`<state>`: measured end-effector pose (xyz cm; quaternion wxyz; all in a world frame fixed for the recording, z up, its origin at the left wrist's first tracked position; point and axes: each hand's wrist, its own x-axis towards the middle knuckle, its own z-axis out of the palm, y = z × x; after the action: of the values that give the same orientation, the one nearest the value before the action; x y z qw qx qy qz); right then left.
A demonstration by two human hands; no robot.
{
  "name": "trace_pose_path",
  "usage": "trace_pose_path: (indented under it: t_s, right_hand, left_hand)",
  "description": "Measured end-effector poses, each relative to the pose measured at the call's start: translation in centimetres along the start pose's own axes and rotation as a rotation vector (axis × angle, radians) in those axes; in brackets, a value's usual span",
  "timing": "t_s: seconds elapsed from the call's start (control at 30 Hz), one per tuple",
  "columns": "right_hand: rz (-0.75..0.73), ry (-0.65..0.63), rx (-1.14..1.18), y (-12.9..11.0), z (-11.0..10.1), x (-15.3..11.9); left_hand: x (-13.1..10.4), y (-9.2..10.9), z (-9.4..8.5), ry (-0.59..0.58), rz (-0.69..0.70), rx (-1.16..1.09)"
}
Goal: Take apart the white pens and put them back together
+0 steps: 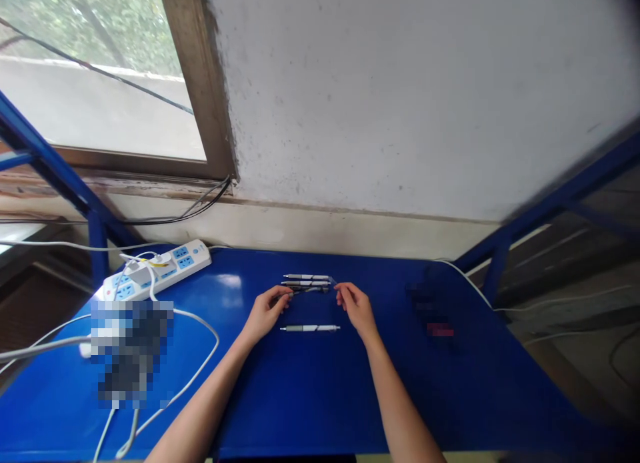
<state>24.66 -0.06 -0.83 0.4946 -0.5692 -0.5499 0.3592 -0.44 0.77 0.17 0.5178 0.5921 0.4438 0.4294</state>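
Several slim white-and-grey pens lie on the blue table. In the group at the back, an upper pen (306, 277) lies above others, close together and roughly parallel. My left hand (267, 311) is closed in a pinch at the left end of the nearest pen in that group, a dark one (310, 289). My right hand (357, 308) has its fingers curled together by the group's right ends; what they hold, if anything, is too small to make out. A separate white-and-grey pen (310, 328) lies level, nearer me, between my forearms.
On the left are a white power strip (193, 259) with plugs in it, looping white cables (216, 346) and a blurred-out dark object (133, 356). Dark items, one partly red (440, 329), lie at the right. A wall (375, 116) and blue frame bars bound the table (300, 396).
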Motion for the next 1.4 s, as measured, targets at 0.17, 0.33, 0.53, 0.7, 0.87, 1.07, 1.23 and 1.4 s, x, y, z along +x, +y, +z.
trace_pose_path:
  t_s: [0.17, 0.33, 0.53, 0.7, 0.87, 1.07, 1.23, 1.4]
  right_hand:
    - [0.004, -0.119, 0.01, 0.1, 0.4, -0.4]
    - [-0.008, -0.157, -0.018, 0.1, 0.4, -0.5]
    - [-0.013, -0.158, 0.01, 0.3, 0.2, -0.5]
    - [0.007, -0.132, 0.027, 0.0, -0.1, -0.5]
    - [-0.053, -0.163, 0.003, -0.4, 0.0, -0.7]
    - [0.05, -0.109, 0.155, -0.1, 0.4, -0.8]
    - [0.041, -0.188, 0.206, -0.7, 1.2, -1.3]
    - [0.037, -0.191, 0.212, -1.1, 2.2, -1.5]
  left_hand:
    - [-0.1, 0.0, 0.0, 0.014, 0.004, 0.02]
    - [0.0, -0.2, -0.2, -0.005, 0.018, 0.062]
    - [0.3, -0.7, -0.3, -0.021, 0.041, 0.126]
    - [0.5, -0.8, -0.4, -0.019, 0.029, 0.124]
    - [0.4, -0.6, -0.2, -0.028, 0.054, 0.177]
    - [0.1, -0.4, 0.2, -0.054, 0.054, 0.17]
    - [-0.1, -0.3, 0.4, -0.054, 0.056, 0.147]
    - [-0.2, -0.1, 0.3, -0.025, 0.043, 0.098]
